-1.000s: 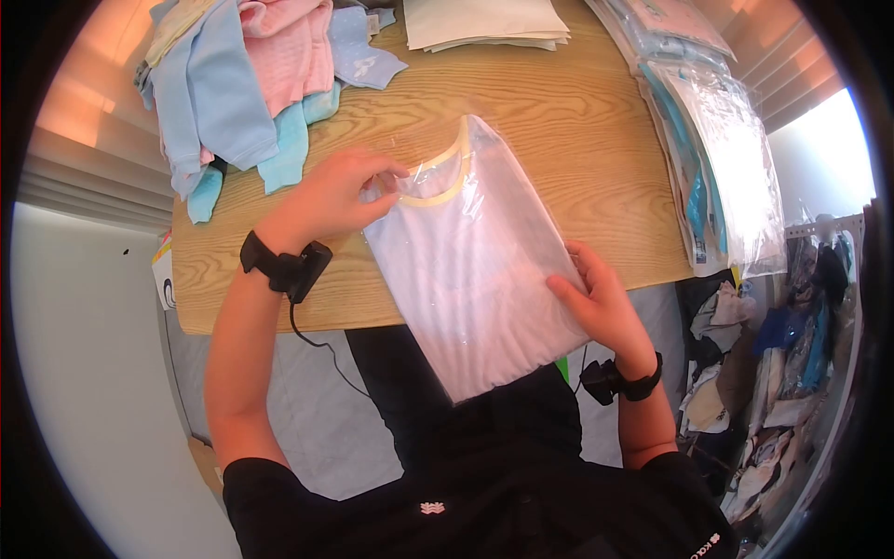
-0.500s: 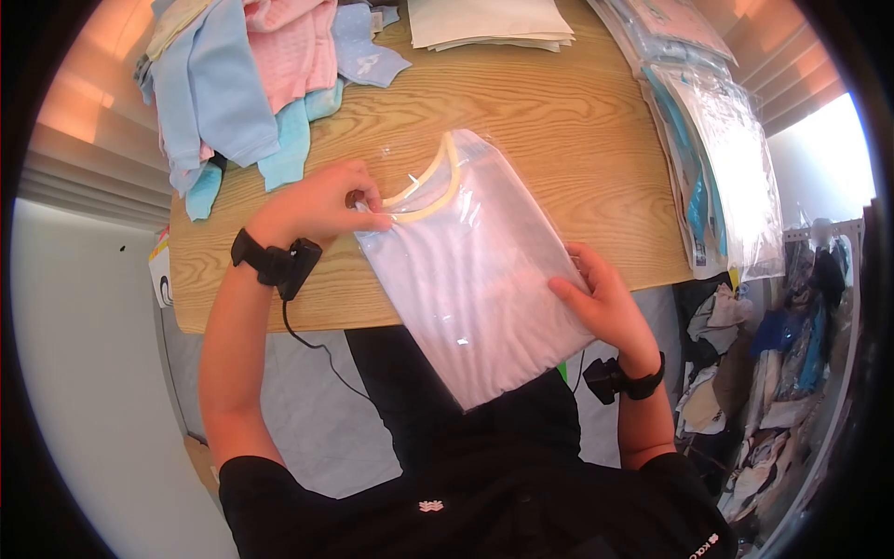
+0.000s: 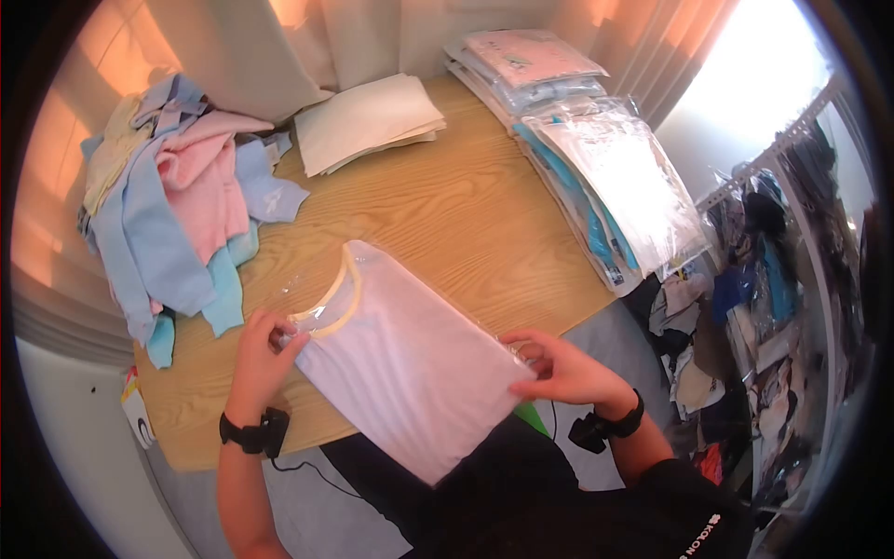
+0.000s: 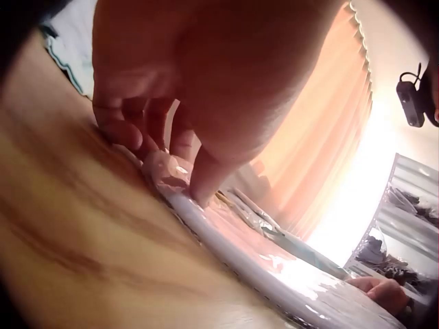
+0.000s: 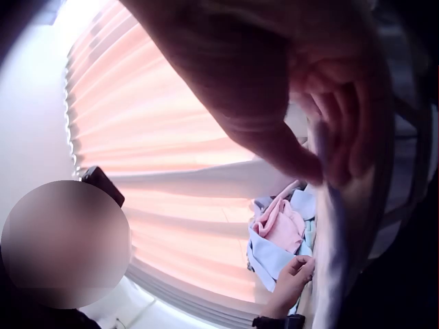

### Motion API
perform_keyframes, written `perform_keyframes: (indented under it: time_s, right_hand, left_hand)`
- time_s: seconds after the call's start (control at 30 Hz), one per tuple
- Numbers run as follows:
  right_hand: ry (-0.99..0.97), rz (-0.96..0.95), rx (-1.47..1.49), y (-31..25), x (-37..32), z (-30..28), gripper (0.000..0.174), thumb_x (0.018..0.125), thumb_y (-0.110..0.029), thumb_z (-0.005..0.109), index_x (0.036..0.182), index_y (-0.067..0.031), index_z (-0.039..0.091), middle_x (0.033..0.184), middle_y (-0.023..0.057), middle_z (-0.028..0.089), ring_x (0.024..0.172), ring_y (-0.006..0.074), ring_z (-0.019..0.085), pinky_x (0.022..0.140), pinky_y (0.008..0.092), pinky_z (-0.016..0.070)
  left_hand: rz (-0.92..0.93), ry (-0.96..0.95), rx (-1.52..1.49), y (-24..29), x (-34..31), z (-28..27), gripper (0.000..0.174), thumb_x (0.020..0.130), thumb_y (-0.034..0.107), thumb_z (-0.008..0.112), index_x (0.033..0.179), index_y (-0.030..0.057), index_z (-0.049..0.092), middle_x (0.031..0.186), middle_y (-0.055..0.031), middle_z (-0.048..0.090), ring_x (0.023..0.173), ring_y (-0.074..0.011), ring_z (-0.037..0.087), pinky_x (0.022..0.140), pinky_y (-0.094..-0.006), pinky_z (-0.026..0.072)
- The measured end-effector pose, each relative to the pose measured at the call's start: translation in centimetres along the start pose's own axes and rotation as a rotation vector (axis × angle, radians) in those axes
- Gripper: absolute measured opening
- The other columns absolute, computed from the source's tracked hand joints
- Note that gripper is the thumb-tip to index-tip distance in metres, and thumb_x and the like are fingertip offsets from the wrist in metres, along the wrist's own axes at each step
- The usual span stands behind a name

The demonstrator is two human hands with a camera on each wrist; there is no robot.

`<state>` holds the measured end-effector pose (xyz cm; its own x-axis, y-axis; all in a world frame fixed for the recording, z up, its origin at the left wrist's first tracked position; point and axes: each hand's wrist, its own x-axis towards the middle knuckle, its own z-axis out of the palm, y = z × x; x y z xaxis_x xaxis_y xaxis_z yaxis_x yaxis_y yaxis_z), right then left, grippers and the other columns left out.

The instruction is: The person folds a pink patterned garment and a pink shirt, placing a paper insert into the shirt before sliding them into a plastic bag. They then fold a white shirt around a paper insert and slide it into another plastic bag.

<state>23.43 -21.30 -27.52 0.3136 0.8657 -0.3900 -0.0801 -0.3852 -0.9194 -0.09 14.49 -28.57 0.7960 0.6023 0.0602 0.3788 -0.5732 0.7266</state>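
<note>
A folded white shirt with a yellow neckline, inside a clear plastic bag (image 3: 410,363), lies slanted over the front edge of the table and above the person's lap. The left hand (image 3: 265,349) pinches the bag's corner beside the neckline between thumb and curled fingers. At the opposite side, the right hand (image 3: 568,371) grips the edge, thumb on top and fingers beneath. In the left wrist view the left hand (image 4: 185,103) pinches crinkled plastic close to the wood. The right wrist view has the right hand (image 5: 322,116) holding the package's edge.
A heap of pastel clothes (image 3: 191,214) occupies the table's left. White sheets (image 3: 368,121) are stacked at the back, bagged garments (image 3: 605,177) at the back right. A rack (image 3: 773,252) with clothing stands beyond the table (image 3: 456,205) on the right.
The head view has shifted, showing more curtain and the back of the table. Both hands still hold the bagged shirt; its neckline end now lies lower and further left in the view.
</note>
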Motion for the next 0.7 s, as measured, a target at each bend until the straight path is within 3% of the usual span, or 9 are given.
perform_keyframes:
  time_s: [0.07, 0.17, 0.2, 0.3, 0.37, 0.47, 0.5, 0.57, 0.7]
  right_hand:
    - [0.102, -0.087, 0.301, 2.6, -0.3, 0.4, 0.056, 0.096, -0.018, 0.067, 0.144, -0.0022, 0.042, 0.12, 0.0128, 0.065, 0.088, 0.0193, 0.068, 0.08, 0.03, 0.0561]
    - [-0.103, 0.186, 0.696, 2.4, -2.0, 1.4, 0.055, 0.098, -0.024, 0.064, 0.143, -0.0009, 0.043, 0.122, 0.0125, 0.064, 0.095, 0.02, 0.068, 0.085, 0.0335, 0.0582]
    - [-0.185, 0.207, 0.664, 2.5, -1.8, 1.3, 0.052, 0.1, -0.027, 0.06, 0.141, 0.0007, 0.045, 0.123, 0.0118, 0.064, 0.101, 0.0208, 0.067, 0.084, 0.0357, 0.0604]
    - [-0.101, 0.312, 0.365, 1.7, -0.5, 2.0, 0.047, 0.1, -0.026, 0.06, 0.138, 0.001, 0.049, 0.122, 0.0116, 0.064, 0.099, 0.0198, 0.068, 0.076, 0.0341, 0.0621]
    - [-0.074, 0.238, 0.3, 1.3, -0.4, 2.0, 0.045, 0.1, -0.025, 0.061, 0.135, 0.0011, 0.052, 0.12, 0.0104, 0.065, 0.097, 0.0183, 0.068, 0.072, 0.0329, 0.0622]
    - [0.061, 0.112, 0.284, -1.1, -0.6, 0.8, 0.041, 0.098, -0.024, 0.062, 0.131, 0.0003, 0.055, 0.117, 0.0085, 0.066, 0.094, 0.0162, 0.068, 0.068, 0.0314, 0.062]
    - [0.12, 0.07, 0.292, -2.6, -0.7, 0.2, 0.04, 0.098, -0.023, 0.063, 0.13, -0.0002, 0.056, 0.115, 0.0079, 0.066, 0.093, 0.0155, 0.068, 0.067, 0.031, 0.0619]
    - [0.298, -0.054, 0.373, -5.5, -0.3, -1.0, 0.037, 0.098, -0.02, 0.063, 0.129, -0.0015, 0.057, 0.112, 0.0064, 0.067, 0.092, 0.0153, 0.068, 0.068, 0.0299, 0.0616]
    - [0.699, -0.437, 0.579, -11.7, 5.0, -4.4, 0.037, 0.1, -0.016, 0.058, 0.133, -0.0022, 0.05, 0.122, 0.0084, 0.062, 0.099, 0.0179, 0.066, 0.078, 0.0323, 0.0617]
  left_hand:
    - [-0.059, 0.01, -0.05, 0.0, 0.2, -0.1, 0.016, 0.083, 0.008, 0.076, 0.083, 0.0027, 0.061, 0.084, -0.0014, 0.052, 0.07, -0.01, 0.05, 0.063, -0.0244, 0.0431]
    - [-0.114, -0.035, -0.127, 0.3, 0.7, 0.0, 0.015, 0.081, 0.006, 0.077, 0.086, 0.0012, 0.064, 0.084, -0.0034, 0.055, 0.072, -0.0118, 0.055, 0.065, -0.0252, 0.046]
    - [-0.093, -0.073, -0.142, 0.2, 1.1, 0.0, 0.015, 0.081, 0.006, 0.077, 0.089, 0.0012, 0.064, 0.085, -0.0034, 0.056, 0.073, -0.0118, 0.056, 0.066, -0.025, 0.0467]
    - [-0.053, -0.157, -0.219, -0.5, 3.3, 0.7, 0.018, 0.085, 0.006, 0.074, 0.099, 0.0021, 0.064, 0.092, -0.0031, 0.059, 0.079, -0.0117, 0.058, 0.071, -0.0249, 0.0489]
    - [-0.052, -0.168, -0.325, -0.8, 5.4, 1.5, 0.022, 0.09, 0.008, 0.071, 0.109, 0.0042, 0.061, 0.101, -0.0024, 0.061, 0.087, -0.0111, 0.059, 0.074, -0.0259, 0.0501]
    - [-0.256, -0.019, -0.84, -0.6, 8.4, 1.9, 0.03, 0.096, 0.016, 0.065, 0.123, 0.0075, 0.055, 0.11, -0.0039, 0.06, 0.1, -0.0145, 0.06, 0.081, -0.0303, 0.0523]
    - [-0.24, -0.047, -0.97, -1.2, 9.1, 1.9, 0.03, 0.097, 0.019, 0.063, 0.124, 0.0082, 0.054, 0.112, -0.0044, 0.06, 0.103, -0.0155, 0.059, 0.082, -0.0314, 0.0524]
    - [-0.207, -0.11, -1.233, -3.0, 10.6, 1.7, 0.031, 0.1, 0.023, 0.059, 0.128, 0.0096, 0.053, 0.117, -0.0053, 0.06, 0.11, -0.0176, 0.058, 0.085, -0.0336, 0.0526]
    - [-0.176, -0.222, -1.36, -4.4, 11.0, 1.6, 0.03, 0.101, 0.023, 0.058, 0.127, 0.0087, 0.053, 0.116, -0.0059, 0.061, 0.106, -0.0173, 0.061, 0.088, -0.0334, 0.052]
